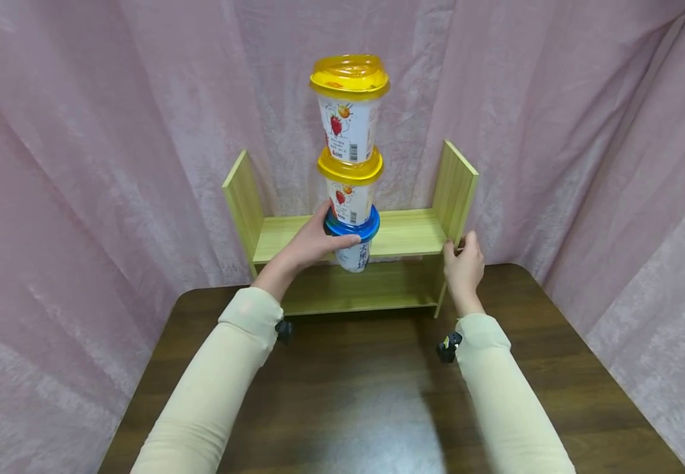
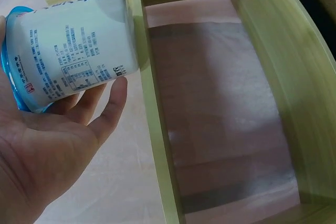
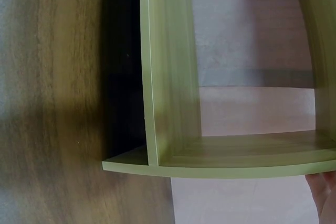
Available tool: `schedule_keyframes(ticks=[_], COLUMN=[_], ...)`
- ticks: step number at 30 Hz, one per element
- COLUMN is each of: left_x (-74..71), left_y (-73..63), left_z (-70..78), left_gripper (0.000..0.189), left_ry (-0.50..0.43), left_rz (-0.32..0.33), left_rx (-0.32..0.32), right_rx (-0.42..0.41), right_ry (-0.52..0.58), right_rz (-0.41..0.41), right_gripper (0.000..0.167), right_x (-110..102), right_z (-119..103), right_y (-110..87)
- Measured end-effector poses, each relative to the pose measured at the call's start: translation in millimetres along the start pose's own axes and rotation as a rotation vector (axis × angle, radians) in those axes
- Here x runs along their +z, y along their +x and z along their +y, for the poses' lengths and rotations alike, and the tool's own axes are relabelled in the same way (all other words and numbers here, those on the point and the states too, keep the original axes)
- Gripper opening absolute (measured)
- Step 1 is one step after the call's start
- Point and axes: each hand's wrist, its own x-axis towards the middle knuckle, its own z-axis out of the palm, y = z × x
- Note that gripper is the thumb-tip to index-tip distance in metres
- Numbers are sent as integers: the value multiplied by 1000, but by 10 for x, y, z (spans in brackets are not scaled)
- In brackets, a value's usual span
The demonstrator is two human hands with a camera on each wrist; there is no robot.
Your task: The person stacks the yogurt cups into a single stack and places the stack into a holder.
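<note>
My left hand (image 1: 311, 245) grips the bottom of three stacked cups at its blue lid, with the thumb across the front. This white blue-lidded cup (image 2: 73, 51) is held at the front edge of the upper board, and its printed side faces the left wrist view. On top of it stand two white fruit-print cups with yellow lids, the middle cup (image 1: 351, 201) and the top cup (image 1: 348, 128). My right hand (image 1: 464, 266) holds the right side panel of the light wooden shelf (image 1: 410, 232) by its front edge; in the right wrist view only some fingers (image 3: 319, 190) show.
The two-tier shelf stands at the back of a dark brown wooden table (image 1: 342, 375). Its left side panel (image 1: 244, 204) rises left of the cups. Behind and at both sides hang pink curtains (image 1: 158, 131).
</note>
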Motion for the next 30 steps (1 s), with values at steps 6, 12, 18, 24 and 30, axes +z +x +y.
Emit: schedule_keyframes(ticks=[6,12,18,24,30], left_x=[-16,-27,-41,-70,-100], left_y=[43,49,69,98,117], left_z=[13,24,5,-26,-34], left_gripper=[89,90,93,93,93], left_ry=[-9,-6,-21,-32,-45], left_rz=[-8,-12,-12,-15,-37], left_rx=[-18,-27,-31,-35,-68], right_rx=[1,5,6,4,9], right_ry=[-6,-3,-3,0,-1], right_rz=[16,17,24,14,8], right_gripper=[18,19,19,19,19], right_x=[-7,-7,0,5,5], right_z=[-3,-5,-2,-10,-9], right_y=[16,18,18,6,0])
